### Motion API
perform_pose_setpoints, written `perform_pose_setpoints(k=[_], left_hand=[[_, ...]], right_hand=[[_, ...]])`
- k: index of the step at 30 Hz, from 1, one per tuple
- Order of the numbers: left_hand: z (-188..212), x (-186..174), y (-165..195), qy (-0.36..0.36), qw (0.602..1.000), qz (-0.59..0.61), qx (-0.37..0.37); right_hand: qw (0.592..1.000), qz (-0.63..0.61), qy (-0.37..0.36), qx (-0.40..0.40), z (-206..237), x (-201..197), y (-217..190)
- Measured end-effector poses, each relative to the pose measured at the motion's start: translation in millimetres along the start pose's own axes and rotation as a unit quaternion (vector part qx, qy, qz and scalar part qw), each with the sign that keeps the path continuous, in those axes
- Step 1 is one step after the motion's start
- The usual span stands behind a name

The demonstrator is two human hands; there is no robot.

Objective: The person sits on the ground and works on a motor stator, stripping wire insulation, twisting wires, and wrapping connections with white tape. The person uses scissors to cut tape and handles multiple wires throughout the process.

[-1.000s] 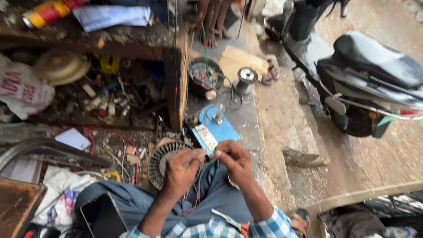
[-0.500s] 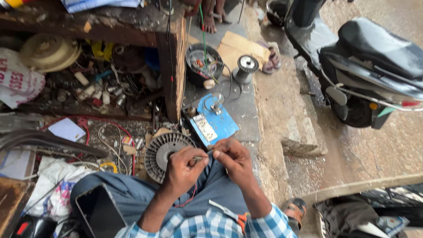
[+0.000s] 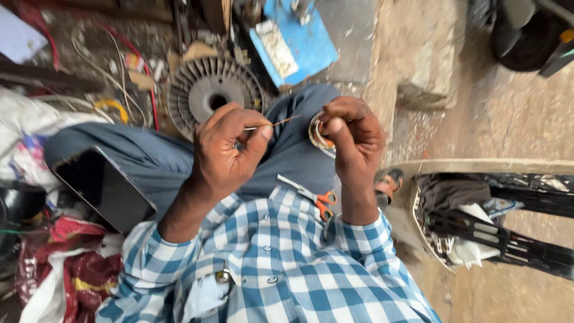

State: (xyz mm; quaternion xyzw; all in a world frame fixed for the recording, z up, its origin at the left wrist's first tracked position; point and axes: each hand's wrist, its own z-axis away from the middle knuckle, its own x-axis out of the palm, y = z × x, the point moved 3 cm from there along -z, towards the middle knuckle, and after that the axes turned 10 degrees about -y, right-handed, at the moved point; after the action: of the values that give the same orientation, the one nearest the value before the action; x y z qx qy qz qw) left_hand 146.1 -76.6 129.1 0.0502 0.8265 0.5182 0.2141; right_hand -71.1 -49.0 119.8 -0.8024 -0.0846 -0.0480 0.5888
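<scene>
**Thin wire drawn level between two hands over the lap**

Left hand [image 3: 230, 149] clenched, thumb and fingertips pinching one end of a thin copper-coloured wire [image 3: 281, 122]. Long axis of the wire nearly level, running left to right, its right end tilted slightly toward the far side and pointing at the right hand [image 3: 353, 140]. Right hand closed around a small round coil [image 3: 317, 134], fingers curled over its rim, most of the coil hidden behind them. Both hands held near, above the lap, close together but not touching, the wire spanning the gap between them.

Below the hands, dark blue trousers [image 3: 149, 161] and a blue-and-white checked shirt [image 3: 269, 263]. Orange-handled scissors [image 3: 314, 194] lying on the lap just beneath the right wrist, blades pointing left. Dark phone [image 3: 101, 188] resting on the left knee, screen up. Just beyond the left hand, a round grey ribbed disc [image 3: 212, 90] with a central hole, flat on the ground. Farther off, right of the disc, a blue board [image 3: 305, 45] carrying a pale label. Tangled red and white cables [image 3: 113, 66] at far left. Black slatted panel [image 3: 508, 239] at right, on bare concrete.
</scene>
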Motion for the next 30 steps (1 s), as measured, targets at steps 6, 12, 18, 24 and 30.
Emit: perform_pose_setpoints(k=[6,12,18,24,30], left_hand=[[2.0,13.5,8.2,-0.08,0.996,-0.027,0.021],[8.7,22.3,-4.4,-0.089,0.995,-0.035,0.005],[8.2,25.0,-10.4,-0.089,0.996,-0.027,-0.003],[10.8,31.2,-5.0,-0.081,0.994,-0.073,0.028],[15.2,29.2,-7.9,-0.073,0.994,-0.082,0.0]], right_hand=[[0.988,0.091,-0.108,0.065,14.6,17.3,-1.4],[0.982,0.127,-0.117,0.077,25.0,8.6,16.8],[0.987,0.062,-0.074,0.125,32.7,-0.1,28.0],[0.985,0.069,-0.089,0.132,41.9,2.3,33.7],[0.979,-0.047,-0.059,0.188,47.8,2.6,44.8]])
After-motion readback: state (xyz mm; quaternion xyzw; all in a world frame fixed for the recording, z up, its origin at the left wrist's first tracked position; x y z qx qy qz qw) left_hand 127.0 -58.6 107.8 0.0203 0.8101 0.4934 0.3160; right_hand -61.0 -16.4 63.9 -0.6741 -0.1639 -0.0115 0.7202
